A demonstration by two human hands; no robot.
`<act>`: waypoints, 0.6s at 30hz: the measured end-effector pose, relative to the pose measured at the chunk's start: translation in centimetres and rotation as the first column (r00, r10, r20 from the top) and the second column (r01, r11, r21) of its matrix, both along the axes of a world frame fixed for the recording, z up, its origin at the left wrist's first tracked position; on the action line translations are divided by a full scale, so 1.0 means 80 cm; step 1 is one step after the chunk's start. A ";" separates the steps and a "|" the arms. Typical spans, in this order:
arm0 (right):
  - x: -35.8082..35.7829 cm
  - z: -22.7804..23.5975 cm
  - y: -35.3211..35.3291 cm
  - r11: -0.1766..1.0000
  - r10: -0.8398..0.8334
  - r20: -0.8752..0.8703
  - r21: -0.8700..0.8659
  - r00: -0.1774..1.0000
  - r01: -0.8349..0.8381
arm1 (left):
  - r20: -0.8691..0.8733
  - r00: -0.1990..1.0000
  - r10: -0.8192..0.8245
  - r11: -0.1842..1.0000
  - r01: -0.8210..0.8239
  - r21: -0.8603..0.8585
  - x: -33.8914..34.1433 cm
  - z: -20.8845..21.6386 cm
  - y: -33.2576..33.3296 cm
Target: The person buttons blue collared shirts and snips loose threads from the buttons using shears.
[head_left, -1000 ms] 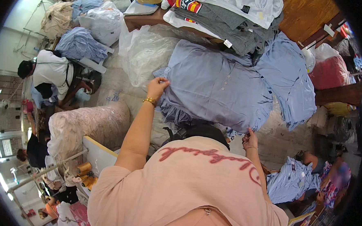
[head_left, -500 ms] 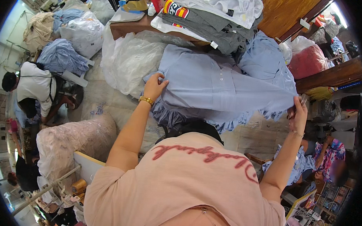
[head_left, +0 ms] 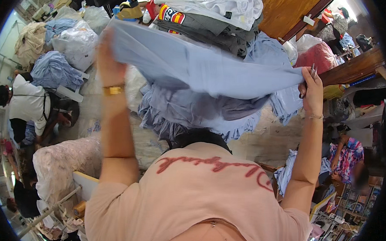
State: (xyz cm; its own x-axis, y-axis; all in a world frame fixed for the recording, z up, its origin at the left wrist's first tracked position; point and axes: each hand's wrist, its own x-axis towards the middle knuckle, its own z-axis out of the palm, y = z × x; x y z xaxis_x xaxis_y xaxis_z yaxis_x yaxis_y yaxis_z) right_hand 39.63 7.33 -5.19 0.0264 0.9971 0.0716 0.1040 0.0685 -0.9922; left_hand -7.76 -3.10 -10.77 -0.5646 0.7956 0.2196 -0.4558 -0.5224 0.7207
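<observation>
A light blue shirt [head_left: 213,69] is stretched wide in the air between my hands, smeared by motion toward its left end. My left hand [head_left: 110,66], blurred and raised at the far left, grips one end. At the right, my right hand [head_left: 312,85] pinches the other end, and a small pointed metal tool [head_left: 314,69] sticks up from the same fingers; its lower part is hidden in them. Below the lifted cloth, a heap of light blue garments [head_left: 167,108] lies in front of me, partly covered by the shirt.
Folded white garments [head_left: 227,6] and grey garments [head_left: 197,31] are stacked at the far side. A person in white [head_left: 30,99] sits at the left, another in a colourful top [head_left: 347,157] at the right. A large wrapped bundle [head_left: 64,161] stands by my left arm.
Both hands have risen, the left also swinging outward to the left. The shirt has been lifted off the pile and pulled wider, its left end now higher.
</observation>
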 end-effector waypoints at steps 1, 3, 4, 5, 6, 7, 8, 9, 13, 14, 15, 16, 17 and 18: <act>0.005 0.000 0.000 0.995 -0.065 -0.072 0.066 0.995 0.070 | 0.033 0.999 -0.024 0.994 0.021 0.105 -0.021 0.044 -0.013; 0.003 0.008 0.005 0.973 -0.094 -0.301 0.174 0.949 0.151 | -0.513 0.805 0.296 0.955 -0.266 0.134 -0.058 0.109 -0.034; 0.001 0.019 0.001 0.978 -0.075 -0.290 0.167 0.954 0.128 | -0.635 0.675 0.377 0.920 -0.350 0.174 -0.067 0.126 -0.040; 0.008 0.026 -0.007 0.977 -0.089 -0.264 0.163 0.961 0.135 | -0.569 0.746 0.346 0.937 -0.310 0.163 -0.055 0.127 -0.033; 0.032 0.023 -0.005 0.975 -0.117 -0.160 0.167 0.980 0.144 | -0.499 0.809 0.310 0.951 -0.269 0.154 -0.039 0.125 -0.028; 0.036 0.030 -0.003 0.958 -0.128 -0.231 0.223 0.965 0.181 | -0.456 0.830 0.320 0.947 -0.273 0.168 -0.023 0.148 -0.049; 0.046 0.047 -0.020 0.930 -0.172 -0.264 0.274 0.949 0.245 | -0.380 0.877 0.294 0.954 -0.249 0.165 -0.012 0.148 -0.055; 0.054 0.063 -0.034 0.895 -0.213 -0.300 0.322 0.930 0.308 | -0.302 0.916 0.265 0.961 -0.224 0.164 -0.007 0.146 -0.060; 0.073 0.082 -0.056 0.897 -0.254 -0.187 0.321 0.949 0.304 | -0.307 0.914 0.265 0.947 -0.188 0.259 0.007 0.148 -0.078; 0.065 0.084 -0.054 0.891 -0.274 -0.179 0.322 0.945 0.320 | -0.347 0.920 0.184 0.976 -0.128 0.177 0.001 0.138 -0.067; 0.061 0.084 -0.048 0.884 -0.297 -0.170 0.325 0.940 0.338 | -0.471 0.854 0.219 0.976 -0.183 0.120 0.009 0.123 -0.052; 0.077 0.078 -0.030 0.933 -0.202 -0.086 0.287 0.976 0.218 | -0.506 0.856 0.102 0.994 -0.101 0.030 -0.012 0.109 -0.038; 0.079 0.068 -0.012 0.963 -0.200 -0.097 0.164 0.975 0.214 | -0.533 0.846 -0.012 0.998 -0.023 -0.060 -0.036 0.095 -0.020; 0.073 0.034 0.016 0.974 -0.196 -0.056 0.105 0.979 0.201 | -0.471 0.881 -0.029 0.990 -0.040 -0.137 -0.031 0.086 -0.001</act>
